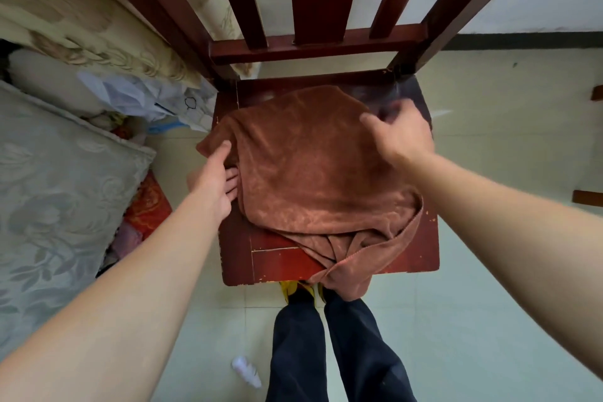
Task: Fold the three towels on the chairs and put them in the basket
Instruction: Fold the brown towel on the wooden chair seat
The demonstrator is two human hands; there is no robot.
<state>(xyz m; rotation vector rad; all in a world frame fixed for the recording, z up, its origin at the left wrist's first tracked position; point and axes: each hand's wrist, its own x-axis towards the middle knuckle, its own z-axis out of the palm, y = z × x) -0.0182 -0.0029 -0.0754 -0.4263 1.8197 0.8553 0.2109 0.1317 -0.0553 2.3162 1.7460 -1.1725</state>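
Risk sits at the chair (411, 258) front, where the brown towel (313, 173) overhangs and could slide off: left hand (215, 179) pinches its edge, right hand (396, 134), blurred, grip unclear

pale tiled floor (489, 254). left: grey-green floral quilted cover (58, 192), red patterned cloth (146, 209) beside it, crumpled clear plastic bags (146, 101) beneath a beige floral curtain (81, 19). bottom: small white bottle (247, 370) lying on the floor, beside dark trouser legs (326, 352); yellow footwear (293, 287) partly hidden.
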